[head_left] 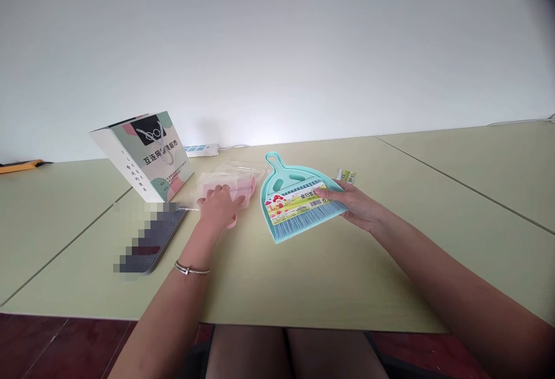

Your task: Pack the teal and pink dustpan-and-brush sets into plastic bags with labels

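Observation:
My right hand (358, 205) holds a mint-green dustpan (299, 172) by its right edge, thumb on the front and fingers behind. The dustpan is tilted up toward me, with its looped handle pointing away. Grey-blue bristles of a small brush (307, 217) show inside it, under a printed card label (288, 204) with mushrooms and a barcode. Farther left, my left hand (219, 205) lies palm down with fingers apart on a pink item (247, 185) in clear plastic wrapping (238, 169). The hand covers much of that pink item, so its kind is hard to make out.
A paper gift bag (162, 153) with a rope handle stands tilted at the left. In front of it lies a dark phone (162, 246), partly blurred. A power strip (202, 150) sits by the wall, and an orange object (21, 166) is at the far left. Seams cross the table (312, 286).

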The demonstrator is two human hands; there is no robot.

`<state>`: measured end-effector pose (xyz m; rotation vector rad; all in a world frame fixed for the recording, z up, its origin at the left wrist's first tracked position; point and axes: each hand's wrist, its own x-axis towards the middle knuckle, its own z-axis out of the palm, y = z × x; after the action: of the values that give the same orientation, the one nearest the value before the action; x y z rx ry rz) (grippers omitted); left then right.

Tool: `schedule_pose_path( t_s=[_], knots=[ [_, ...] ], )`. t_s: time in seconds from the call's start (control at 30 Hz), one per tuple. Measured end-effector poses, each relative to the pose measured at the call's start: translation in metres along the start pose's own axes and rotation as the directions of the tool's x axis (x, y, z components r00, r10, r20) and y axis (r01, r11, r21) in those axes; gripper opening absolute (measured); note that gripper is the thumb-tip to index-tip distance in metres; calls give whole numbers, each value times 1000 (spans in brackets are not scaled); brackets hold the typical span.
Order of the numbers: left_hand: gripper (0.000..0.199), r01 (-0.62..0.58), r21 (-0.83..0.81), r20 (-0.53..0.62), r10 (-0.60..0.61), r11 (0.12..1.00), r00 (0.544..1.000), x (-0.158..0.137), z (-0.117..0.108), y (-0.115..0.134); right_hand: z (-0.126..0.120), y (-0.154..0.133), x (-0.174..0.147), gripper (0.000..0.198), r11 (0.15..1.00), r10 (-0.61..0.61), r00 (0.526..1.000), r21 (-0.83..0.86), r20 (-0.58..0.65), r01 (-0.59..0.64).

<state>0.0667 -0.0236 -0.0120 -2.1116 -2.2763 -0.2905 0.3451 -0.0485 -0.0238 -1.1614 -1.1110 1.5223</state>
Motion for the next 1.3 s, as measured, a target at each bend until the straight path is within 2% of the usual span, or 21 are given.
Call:
schedule_pose_path(
  t_s=[0.1,0.4,0.5,0.6,0.63,0.7,0.83,0.9,0.97,1.03,1.07,1.1,1.17,1.3],
  knots=[
    [33,5,58,44,-8,998,999,2,2,-4,3,-2,-3,23,999,38,999,-3,1,-38],
    [23,22,124,-2,-22,992,1000,6,-5,-21,7,-2,-6,25,996,80,996,-39,41,-79],
    [27,14,118,-80,-5,993,997,4,-10,-16,7,-1,-6,29,996,80,993,-55,84,-75],
    [30,-73,99,-233,95,992,968,-1,-12,-5,7,1,-6,32,993,92,985,-84,144,-81],
    [28,-127,88,-305,148,988,941,-2,-11,-1,7,1,-6,33,992,93,983,-95,158,-78],
    [24,-256,70,-463,258,964,848,-5,-8,5,7,2,-5,32,992,85,980,-108,177,-67],
    [15,-515,61,-708,400,855,581,-9,-3,12,8,4,-5,32,992,74,971,-114,226,-49],
    [9,-648,75,-764,462,758,451,-13,-3,15,9,5,-5,32,993,66,965,-116,253,-37],
    [8,-755,96,-785,516,648,342,-16,-4,18,9,5,-6,30,993,53,965,-112,257,-25],
    [12,-821,107,-792,548,560,271,-20,-6,22,10,5,-7,31,995,40,972,-101,233,-17],
    [14,-843,104,-789,560,527,253,-21,-6,23,11,4,-7,31,996,34,976,-89,213,-15],
    [15,-858,90,-785,567,505,251,-22,-7,23,12,4,-7,32,997,28,981,-72,191,-14],
    [14,-868,29,-774,560,497,295,-22,-8,23,12,3,-7,31,1000,17,990,-22,142,-14],
    [13,-825,-178,-730,490,536,476,-17,-10,17,12,1,-6,25,996,18,999,91,50,-22]
  ],
)
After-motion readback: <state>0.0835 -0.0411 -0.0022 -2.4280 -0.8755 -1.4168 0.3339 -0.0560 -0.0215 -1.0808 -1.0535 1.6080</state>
